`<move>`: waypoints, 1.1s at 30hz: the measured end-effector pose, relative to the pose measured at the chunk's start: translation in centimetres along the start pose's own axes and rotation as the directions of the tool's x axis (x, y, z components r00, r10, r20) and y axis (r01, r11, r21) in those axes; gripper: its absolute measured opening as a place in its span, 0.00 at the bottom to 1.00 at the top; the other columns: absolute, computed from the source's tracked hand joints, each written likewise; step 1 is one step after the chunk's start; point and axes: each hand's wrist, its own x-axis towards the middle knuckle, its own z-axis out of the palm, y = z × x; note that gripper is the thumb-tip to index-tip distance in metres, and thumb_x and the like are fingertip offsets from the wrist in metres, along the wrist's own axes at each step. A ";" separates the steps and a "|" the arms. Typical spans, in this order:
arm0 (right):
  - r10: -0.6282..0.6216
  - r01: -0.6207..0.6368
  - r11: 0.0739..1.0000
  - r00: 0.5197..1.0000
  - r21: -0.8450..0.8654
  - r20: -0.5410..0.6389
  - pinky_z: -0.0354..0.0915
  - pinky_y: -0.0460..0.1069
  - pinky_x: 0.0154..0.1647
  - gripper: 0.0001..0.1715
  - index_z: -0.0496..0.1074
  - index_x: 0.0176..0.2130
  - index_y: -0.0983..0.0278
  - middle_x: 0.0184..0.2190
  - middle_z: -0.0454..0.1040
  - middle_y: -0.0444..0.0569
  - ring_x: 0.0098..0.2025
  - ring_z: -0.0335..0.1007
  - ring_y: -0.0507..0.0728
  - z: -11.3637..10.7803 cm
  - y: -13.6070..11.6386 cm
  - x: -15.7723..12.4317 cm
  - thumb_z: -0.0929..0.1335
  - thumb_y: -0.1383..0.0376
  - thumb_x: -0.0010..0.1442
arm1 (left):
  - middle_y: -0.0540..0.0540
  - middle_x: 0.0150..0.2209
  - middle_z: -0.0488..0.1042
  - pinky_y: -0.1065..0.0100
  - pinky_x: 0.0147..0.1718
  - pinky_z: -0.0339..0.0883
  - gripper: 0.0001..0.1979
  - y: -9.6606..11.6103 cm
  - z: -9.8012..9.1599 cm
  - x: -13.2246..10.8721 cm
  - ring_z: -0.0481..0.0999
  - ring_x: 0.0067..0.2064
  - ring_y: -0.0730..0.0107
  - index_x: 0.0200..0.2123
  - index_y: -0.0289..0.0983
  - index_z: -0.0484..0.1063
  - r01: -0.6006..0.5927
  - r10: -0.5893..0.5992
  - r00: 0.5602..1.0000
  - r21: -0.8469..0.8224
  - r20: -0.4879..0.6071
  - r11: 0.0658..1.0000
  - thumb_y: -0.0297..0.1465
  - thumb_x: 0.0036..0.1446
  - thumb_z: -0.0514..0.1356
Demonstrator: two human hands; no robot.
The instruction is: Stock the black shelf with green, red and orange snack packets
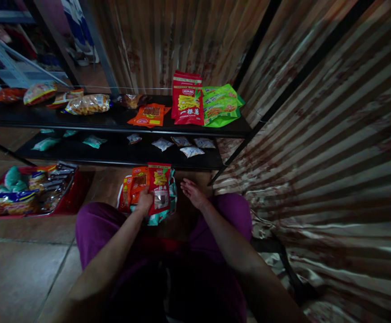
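Note:
My left hand (144, 200) is closed on the edge of a red snack bag (160, 184), which lies over a pile between my knees. Beside it in the pile are orange snack bags (137, 180) and teal packets (158, 218). To the right of the pile, my right hand (193, 193) is held in the air with its fingers apart and nothing in it. On the upper shelf stand a larger red bag (187, 101) and green bags (222, 106), with an orange bag (150, 115) lying to their left.
A red basket (63, 202) of packets sits on the floor at the left. Small white packets (191, 151) and teal ones (94, 141) lie on the black lower shelf (121, 154). A striped curtain (333, 148) hangs at the right.

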 end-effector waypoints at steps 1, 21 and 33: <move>0.016 -0.015 1.000 1.000 -0.021 0.010 0.66 0.47 0.44 0.16 0.73 0.42 0.55 0.40 0.78 0.43 0.43 0.73 0.52 0.1 0.2 -0.1 0.71 0.63 0.51 | 0.42 0.33 0.77 0.60 0.38 0.71 0.15 0.2 -0.1 0.2 0.78 0.34 0.63 0.43 0.35 0.70 0.040 -0.039 0.999 -0.086 0.020 0.995 0.20 0.52 0.54; 0.106 -0.114 0.993 0.977 0.034 0.183 0.69 0.53 0.42 0.19 0.75 0.36 0.61 0.33 0.80 0.45 0.34 0.77 0.57 0.6 0.6 -1.0 0.76 0.59 0.43 | 0.44 0.30 0.78 0.60 0.40 0.73 0.10 0.3 0.9 -1.5 0.79 0.35 0.62 0.34 0.33 0.72 0.299 -0.141 0.921 -0.428 0.363 0.853 0.23 0.45 0.64; 0.000 0.000 1.000 0.986 0.000 0.166 0.69 0.52 0.42 0.19 0.77 0.34 0.62 0.32 0.80 0.45 0.35 0.77 0.58 1.4 0.0 -1.2 0.77 0.57 0.40 | 0.44 0.26 0.78 0.63 0.33 0.73 0.06 1.9 2.3 -0.6 0.78 0.30 0.63 0.30 0.36 0.74 0.099 -0.077 0.994 -0.368 0.075 0.925 0.32 0.49 0.64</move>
